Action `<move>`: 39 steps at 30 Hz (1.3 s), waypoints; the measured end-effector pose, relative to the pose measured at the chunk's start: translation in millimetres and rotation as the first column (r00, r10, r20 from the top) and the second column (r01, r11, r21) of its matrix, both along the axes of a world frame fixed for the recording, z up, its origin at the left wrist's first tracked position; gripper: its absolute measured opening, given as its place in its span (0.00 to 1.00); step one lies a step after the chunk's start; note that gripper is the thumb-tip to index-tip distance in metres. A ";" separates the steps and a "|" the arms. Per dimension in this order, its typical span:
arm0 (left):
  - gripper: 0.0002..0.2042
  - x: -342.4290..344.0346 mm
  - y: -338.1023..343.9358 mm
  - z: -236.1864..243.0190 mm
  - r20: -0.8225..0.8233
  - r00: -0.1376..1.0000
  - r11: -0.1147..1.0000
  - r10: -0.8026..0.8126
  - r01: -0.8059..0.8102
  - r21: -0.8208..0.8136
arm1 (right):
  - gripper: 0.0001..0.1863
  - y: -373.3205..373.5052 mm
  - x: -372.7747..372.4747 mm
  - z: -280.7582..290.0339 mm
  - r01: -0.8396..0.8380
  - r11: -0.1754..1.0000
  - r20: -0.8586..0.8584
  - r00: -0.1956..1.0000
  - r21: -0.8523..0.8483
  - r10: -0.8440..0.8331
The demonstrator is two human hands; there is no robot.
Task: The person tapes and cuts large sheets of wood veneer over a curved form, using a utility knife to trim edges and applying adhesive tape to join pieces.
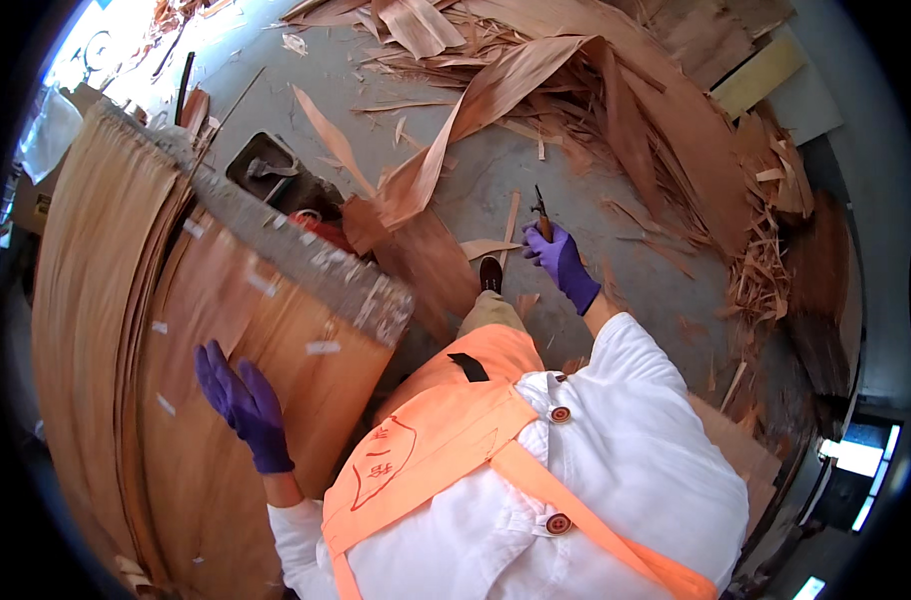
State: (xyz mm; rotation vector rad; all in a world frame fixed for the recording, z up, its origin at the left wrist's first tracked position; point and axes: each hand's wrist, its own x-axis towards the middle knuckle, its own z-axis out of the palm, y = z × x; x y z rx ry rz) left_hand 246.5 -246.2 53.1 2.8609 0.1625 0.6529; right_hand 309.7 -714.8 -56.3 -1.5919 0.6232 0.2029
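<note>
A stack of thin wood veneer sheets (326,400) fills the left side, with small white strips of tape stuck on it. Over this stack is my left hand (244,408) in a purple glove, fingers spread and holding nothing; whether it touches the top sheet I cannot tell. My right hand (564,262), gloved the same way, is held out over the floor to the right of my shoe. It is closed round the wooden handle of a small hand tool (544,222), whose narrow dark metal end points away from me.
A rough, greyish ledge (306,262) runs along the stack's far edge. Beyond it sits a dark open box (266,165) with metal inside. Long curling veneer scraps (516,85) pile up at the far side and right, and loose strips litter the grey floor (416,150).
</note>
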 end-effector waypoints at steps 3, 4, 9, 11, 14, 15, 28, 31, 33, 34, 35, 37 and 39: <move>0.20 61.0 -45.4 -5.2 -0.022 0.999 0.997 0.048 -0.047 0.069 | 0.11 -44.0 55.1 -40.6 -0.121 0.992 -0.024 0.992 -0.035 0.120; 0.21 78.0 -53.6 -18.6 -0.032 0.998 0.994 0.062 -0.059 0.096 | 0.11 -58.6 72.1 -66.6 -0.120 0.993 -0.023 0.993 -0.015 0.120; 0.20 125.1 -66.4 -62.9 -0.211 0.948 0.953 0.240 -0.189 0.236 | 0.14 -82.0 173.6 -169.8 -0.264 0.963 -0.275 0.923 0.058 0.270; 0.22 120.9 -66.5 -59.5 -0.269 0.930 0.967 0.250 -0.256 0.016 | 0.12 -75.1 201.0 -193.5 -0.220 0.954 -0.397 0.873 0.203 0.285; 0.24 118.4 -71.4 -46.6 -0.363 0.890 0.952 0.277 -0.305 -0.022 | 0.10 -68.0 231.8 -243.0 -0.132 0.909 -0.451 0.834 0.395 0.317; 0.24 119.8 -74.4 -43.9 -0.389 0.878 0.952 0.277 -0.305 -0.010 | 0.09 -66.9 236.3 -267.6 -0.094 0.886 -0.457 0.829 0.455 0.322; 0.26 89.7 -62.1 -33.6 -0.449 0.750 0.787 0.485 -0.598 -0.148 | 0.24 159.4 197.3 -417.3 0.178 0.899 -0.668 0.728 0.401 0.154; 0.26 98.1 -92.1 -36.7 -0.489 0.673 0.803 0.554 -0.587 0.102 | 0.22 189.3 196.5 -446.2 0.166 0.957 -0.631 0.776 0.236 0.021; 0.25 92.6 -102.0 -37.1 -0.466 0.638 0.757 0.613 -0.643 0.116 | 0.21 203.3 213.8 -461.4 0.304 0.930 -0.735 0.675 0.207 -0.057; 0.25 91.3 -96.1 -29.4 -0.504 0.609 0.720 0.612 -0.693 0.036 | 0.18 209.5 220.2 -474.9 0.463 0.854 -0.792 0.602 0.239 -0.105; 0.25 90.0 -88.8 -32.1 -0.499 0.641 0.745 0.583 -0.667 0.014 | 0.16 210.7 229.2 -488.4 0.527 0.769 -0.792 0.609 0.362 -0.044; 0.25 97.4 -93.1 -38.6 -0.490 0.681 0.773 0.545 -0.634 -0.022 | 0.14 210.1 241.8 -493.0 0.604 0.559 -0.768 0.633 0.568 0.096; 0.27 93.6 -113.2 -22.0 -0.498 0.659 0.768 0.564 -0.640 0.024 | 0.07 216.4 237.3 -474.6 0.505 0.504 -0.668 0.712 0.700 0.214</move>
